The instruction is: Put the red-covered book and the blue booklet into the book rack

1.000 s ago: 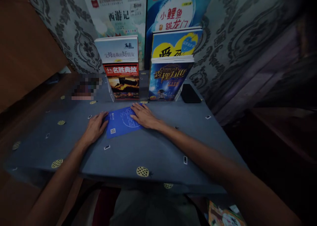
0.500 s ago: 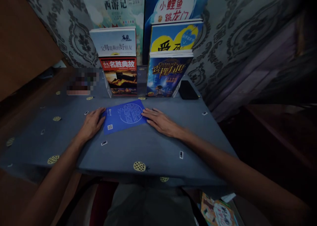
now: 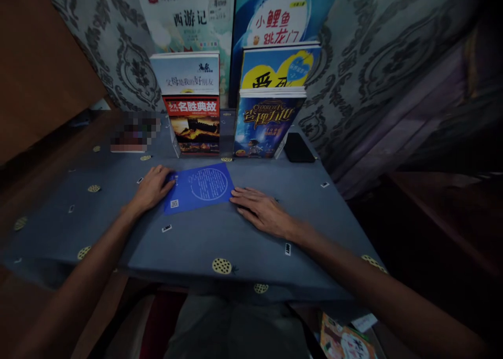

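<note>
A flat blue leaflet or booklet (image 3: 208,188) lies on the table, slightly turned, with white text inside a circle and a QR code at its lower left. I cannot tell how thick it is. My left hand (image 3: 154,186) rests at its upper left edge, fingers loosely stretched and the thumb over the border. At the opposite side, my right hand (image 3: 259,209) lies palm down with fingers extended, their tips touching the right edge. Neither hand is closed around it.
Behind the leaflet stand upright books in two columns, among them a red-topped book (image 3: 194,126) and a dark blue book (image 3: 267,126). A black flat object (image 3: 299,148) lies right of them. A blurred item (image 3: 133,133) sits at left. The tablecloth (image 3: 188,249) has pineapple prints.
My right hand has slid toward me and a little right along the leaflet's edge. My left hand has moved slightly up and right, its thumb now over the leaflet's corner. The view has tilted slightly.
</note>
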Motion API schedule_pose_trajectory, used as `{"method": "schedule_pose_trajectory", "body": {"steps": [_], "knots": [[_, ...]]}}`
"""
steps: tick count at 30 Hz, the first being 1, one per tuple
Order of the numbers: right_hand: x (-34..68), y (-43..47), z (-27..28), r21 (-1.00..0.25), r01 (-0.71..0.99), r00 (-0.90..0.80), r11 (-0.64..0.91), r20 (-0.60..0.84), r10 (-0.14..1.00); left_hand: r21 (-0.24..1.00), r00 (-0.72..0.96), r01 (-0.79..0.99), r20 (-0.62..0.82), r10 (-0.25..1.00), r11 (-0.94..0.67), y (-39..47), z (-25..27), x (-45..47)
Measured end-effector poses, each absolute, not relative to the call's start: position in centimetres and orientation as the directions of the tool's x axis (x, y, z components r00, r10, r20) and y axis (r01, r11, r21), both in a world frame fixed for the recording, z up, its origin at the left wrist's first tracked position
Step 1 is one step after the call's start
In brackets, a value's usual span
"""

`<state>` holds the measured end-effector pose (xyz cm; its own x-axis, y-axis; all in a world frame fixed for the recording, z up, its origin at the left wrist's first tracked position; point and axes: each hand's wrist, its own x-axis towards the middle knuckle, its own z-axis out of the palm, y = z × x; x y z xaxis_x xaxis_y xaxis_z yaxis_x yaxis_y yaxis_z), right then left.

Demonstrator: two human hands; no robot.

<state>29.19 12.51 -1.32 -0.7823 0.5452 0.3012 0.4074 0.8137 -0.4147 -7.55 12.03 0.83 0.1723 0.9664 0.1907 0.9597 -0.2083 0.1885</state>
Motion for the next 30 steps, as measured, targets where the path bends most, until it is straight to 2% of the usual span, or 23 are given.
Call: {"method": "schedule_pose_trajectory", "body": {"steps": [3,9,16,25,30], "knots": [[29.0,12.0,-1.5,-0.399,0.374,-0.796,0.837,0.325,0.511,0.145,0.158,0.972,0.174,0.972,-0.184,13.3,1.1,-7.1],[28.5,11.3,-1.5,-0.380,0.340,-0.789,0.860,0.382,0.481,0.145,0.102,0.982,0.149,0.984,-0.123,13.4,1.2,-6.6],[27.1,10.8,-0.8,-0.306,0.342,-0.829,0.888,0.347,0.439,0.171,0.074,0.981,0.084,0.994,-0.087,11.7,2.1,-5.5],[24.5,9.9,-0.8,-0.305,0.337,-0.890,0.891,0.204,0.407,0.303,0.085,0.947,0.093,0.992,-0.110,10.4,3.3,-5.2],[22.8,10.5,1.6,-0.286,0.284,-0.944,0.915,0.087,0.320,0.411,0.097,0.903,0.089,0.991,-0.126,9.6,3.2,-5.7]]}}
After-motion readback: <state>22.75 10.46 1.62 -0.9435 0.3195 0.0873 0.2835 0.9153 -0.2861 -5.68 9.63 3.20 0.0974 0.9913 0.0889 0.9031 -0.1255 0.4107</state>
